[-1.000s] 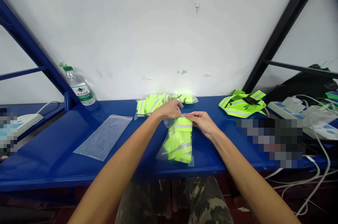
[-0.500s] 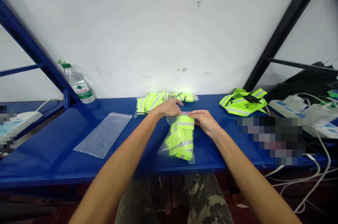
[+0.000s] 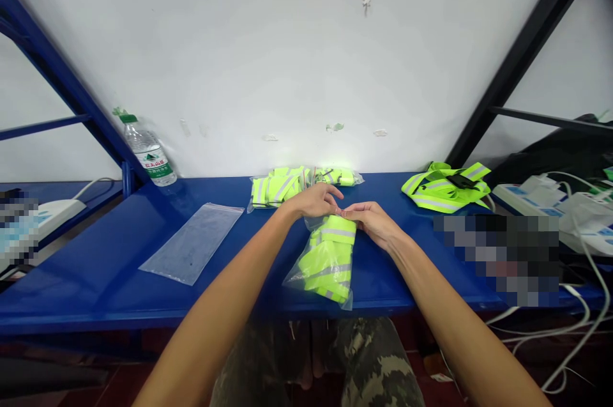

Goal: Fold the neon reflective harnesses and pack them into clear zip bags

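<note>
A clear plastic bag point(image 3: 330, 260) with a folded yellow-green reflective strap inside hangs near the front of the blue table point(image 3: 105, 253). My left hand point(image 3: 318, 200) pinches the bag's top edge from the left, its fingers bent. My right hand point(image 3: 373, 222) grips the same edge from the right, fingertips touching the left ones. Behind my left hand lie two more bagged straps point(image 3: 278, 186), point(image 3: 338, 176) against the wall. A flat clear bag point(image 3: 194, 244) lies to the left of my left forearm.
A water bottle point(image 3: 151, 154) leans by the wall at the left. An unbagged reflective strap point(image 3: 445, 188) lies at the back right, near a blurred patch. White power strips point(image 3: 527, 201) and cables are at the far right.
My hands have drawn together along the bag's top edge, the fingertips now meeting. The view has shifted slightly.
</note>
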`<state>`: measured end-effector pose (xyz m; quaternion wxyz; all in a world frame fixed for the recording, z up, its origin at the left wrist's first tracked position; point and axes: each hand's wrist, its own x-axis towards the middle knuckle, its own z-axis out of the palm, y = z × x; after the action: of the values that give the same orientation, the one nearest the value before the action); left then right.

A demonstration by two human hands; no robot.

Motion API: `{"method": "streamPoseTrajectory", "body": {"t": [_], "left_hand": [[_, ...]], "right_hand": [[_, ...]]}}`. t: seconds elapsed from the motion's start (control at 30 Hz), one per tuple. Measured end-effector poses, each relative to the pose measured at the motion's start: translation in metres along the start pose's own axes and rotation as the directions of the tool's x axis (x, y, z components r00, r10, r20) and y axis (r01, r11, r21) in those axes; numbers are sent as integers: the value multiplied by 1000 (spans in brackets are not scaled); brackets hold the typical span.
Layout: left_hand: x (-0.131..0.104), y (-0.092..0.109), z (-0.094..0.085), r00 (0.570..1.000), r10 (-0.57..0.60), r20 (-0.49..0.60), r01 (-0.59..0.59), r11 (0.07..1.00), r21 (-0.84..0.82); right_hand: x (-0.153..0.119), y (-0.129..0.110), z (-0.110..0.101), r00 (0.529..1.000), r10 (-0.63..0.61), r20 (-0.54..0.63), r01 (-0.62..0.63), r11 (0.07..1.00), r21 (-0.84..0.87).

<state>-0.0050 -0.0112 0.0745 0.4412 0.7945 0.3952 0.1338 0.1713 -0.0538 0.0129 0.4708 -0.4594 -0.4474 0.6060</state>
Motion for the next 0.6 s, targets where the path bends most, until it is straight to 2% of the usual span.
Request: {"method": "streamPoseTrajectory", "body": {"t": [0.17, 0.33, 0.47, 0.53, 0.6], "left_hand": [[1, -2, 3, 1000, 5, -5, -4, 999, 52], [-3, -6, -1, 996, 36, -80, -25, 991, 130], [-7, -17, -2, 999, 0, -37, -2, 999, -48], [-6, -23, 1, 999, 3, -51, -11, 988, -156], [-4, -27, 5, 996, 13, -86, -30, 980, -196]], "right_hand": [[-3, -2, 2, 998, 26, 60, -25, 1000, -18], [-2, -2, 2, 1000, 1, 7, 0, 999, -37], [0, 0, 2, 1000, 11, 0, -11, 999, -43], [-1, 1, 2, 999, 27, 29, -25, 996, -83], [-2, 1, 2, 998, 26, 51, -19, 992, -125]]}}
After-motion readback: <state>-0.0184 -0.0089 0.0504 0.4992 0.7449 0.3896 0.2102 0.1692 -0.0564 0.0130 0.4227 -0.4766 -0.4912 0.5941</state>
